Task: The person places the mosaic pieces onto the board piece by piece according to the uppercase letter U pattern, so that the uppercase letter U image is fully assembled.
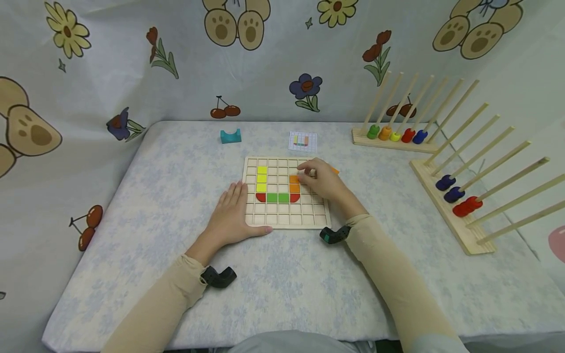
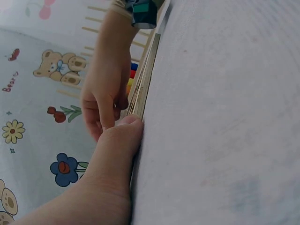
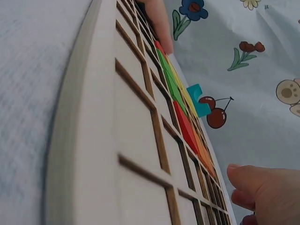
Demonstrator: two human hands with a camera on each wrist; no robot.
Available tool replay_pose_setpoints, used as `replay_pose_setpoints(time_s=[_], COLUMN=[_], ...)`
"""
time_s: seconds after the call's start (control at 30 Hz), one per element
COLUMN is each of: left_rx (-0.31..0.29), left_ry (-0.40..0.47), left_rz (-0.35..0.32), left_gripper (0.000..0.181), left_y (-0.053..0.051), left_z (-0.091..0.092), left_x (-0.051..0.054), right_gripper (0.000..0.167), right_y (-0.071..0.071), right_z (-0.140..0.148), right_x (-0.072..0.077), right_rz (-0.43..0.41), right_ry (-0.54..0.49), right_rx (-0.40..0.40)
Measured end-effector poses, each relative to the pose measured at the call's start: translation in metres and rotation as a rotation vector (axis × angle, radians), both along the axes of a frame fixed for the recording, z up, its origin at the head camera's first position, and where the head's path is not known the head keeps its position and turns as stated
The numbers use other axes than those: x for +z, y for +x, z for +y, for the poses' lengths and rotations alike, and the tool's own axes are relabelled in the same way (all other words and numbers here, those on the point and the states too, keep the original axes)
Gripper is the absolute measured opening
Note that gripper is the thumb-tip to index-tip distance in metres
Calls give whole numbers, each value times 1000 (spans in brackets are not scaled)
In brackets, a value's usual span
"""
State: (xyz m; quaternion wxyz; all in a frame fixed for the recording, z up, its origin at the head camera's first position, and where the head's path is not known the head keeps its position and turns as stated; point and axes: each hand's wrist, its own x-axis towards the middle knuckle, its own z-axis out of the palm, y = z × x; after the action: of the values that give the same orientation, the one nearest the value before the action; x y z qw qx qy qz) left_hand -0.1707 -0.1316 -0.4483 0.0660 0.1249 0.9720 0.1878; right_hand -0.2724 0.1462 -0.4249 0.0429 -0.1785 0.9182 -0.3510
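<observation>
A pale square grid board [image 1: 309,221] lies on the table. On it, yellow tiles [image 1: 262,179] form a left column, orange tiles [image 1: 294,184] a right one, and green tiles [image 1: 278,197] join them between red corner pieces [image 1: 261,197]. My left hand [image 1: 229,213] rests against the board's left edge, fingers extended, its thumb along the near edge. Over the upper right of the board, my right hand [image 1: 324,181] hovers with bent fingers beside the orange column. Its thumb and index fingertip are apart; no tile shows between them. Something orange [image 1: 335,171] peeks out beyond that hand.
Behind the board lie a teal notched block [image 1: 231,137] and a small pattern card [image 1: 302,141]. Two wooden peg racks with coloured beads stand to the right, one at the back [image 1: 375,141] and one nearer [image 1: 454,220]. A printed cloth hangs behind the table.
</observation>
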Motion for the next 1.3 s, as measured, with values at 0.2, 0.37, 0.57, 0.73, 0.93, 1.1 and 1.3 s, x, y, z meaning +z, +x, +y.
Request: replay_pose_setpoints(time_s=[0.2, 0.37, 0.57, 0.73, 0.93, 1.1, 1.3], left_rx=[-1, 1, -1, -3, -3, -4, -7], left_ry=[6, 3, 3, -4, 1, 0, -2], left_rz=[3, 6, 10, 11, 11, 16, 17], left_gripper=[139, 138, 139, 141, 142, 141, 141], left_y=[1, 1, 1, 0, 0, -1, -1], left_z=[0, -1, -1, -2, -2, -2, -2], left_x=[0, 0, -2, -3, -4, -5, -5], right_gripper=[31, 31, 30, 32, 33, 33, 34], right_y=[-3, -7, -10, -11, -12, -12, -11], right_z=[21, 41, 62, 71, 76, 78, 78], right_x=[1, 0, -4, -6, -9, -10, -12], right_rz=[24, 34, 50, 61, 59, 56, 56], right_ry=[-24, 2, 26, 17, 18, 24, 27], right_rx=[-78, -148, -183, -197, -211, -208, -212])
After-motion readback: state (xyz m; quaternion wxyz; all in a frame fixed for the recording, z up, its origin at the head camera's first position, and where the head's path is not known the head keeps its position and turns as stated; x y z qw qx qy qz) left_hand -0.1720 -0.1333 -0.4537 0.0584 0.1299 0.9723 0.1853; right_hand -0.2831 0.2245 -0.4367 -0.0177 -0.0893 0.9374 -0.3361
